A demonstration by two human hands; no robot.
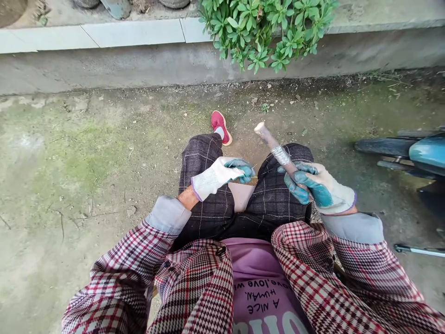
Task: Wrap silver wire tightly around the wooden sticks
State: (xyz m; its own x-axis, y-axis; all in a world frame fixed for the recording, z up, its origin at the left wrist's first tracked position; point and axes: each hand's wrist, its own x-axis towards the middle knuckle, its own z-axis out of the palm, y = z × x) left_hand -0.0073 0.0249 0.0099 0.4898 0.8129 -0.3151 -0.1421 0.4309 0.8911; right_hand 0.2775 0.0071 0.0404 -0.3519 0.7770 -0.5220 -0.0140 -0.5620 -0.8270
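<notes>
My right hand [314, 185], in a white glove with a teal coated palm, is wrapped round a wooden stick [268, 138]. The stick slants up and to the left above my right knee, its pale cut end farthest from me. Silvery wire [281, 155] is wound in a band about its middle. My left hand [229, 172], gloved the same way, is held over my lap with fingers curled together. A few thin strands seem to show at its fingertips, but what it grips is too small to make out. The two hands are apart.
A low concrete ledge [139, 69] with pale edge tiles runs across ahead, and a leafy green plant [267, 28] hangs over it. At the right stands a blue wheeled vehicle [426, 153], partly in view. Twigs [93, 216] lie on the dirt at left.
</notes>
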